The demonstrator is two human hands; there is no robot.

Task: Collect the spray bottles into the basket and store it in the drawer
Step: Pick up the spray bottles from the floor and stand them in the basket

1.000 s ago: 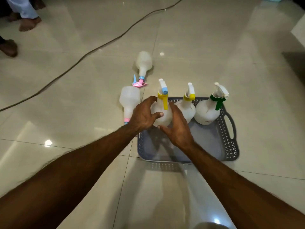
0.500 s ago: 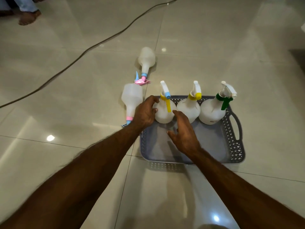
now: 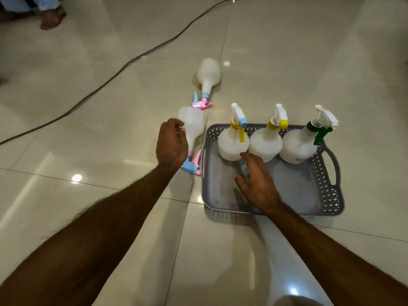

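Spray bottles [image 3: 266, 143] crowd the basket's [image 3: 329, 188] far edge, near half open.

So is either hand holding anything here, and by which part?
Right hand holds nothing, open over the basket. Left hand is curled at the lying bottle's body; an actual grip cannot be told.
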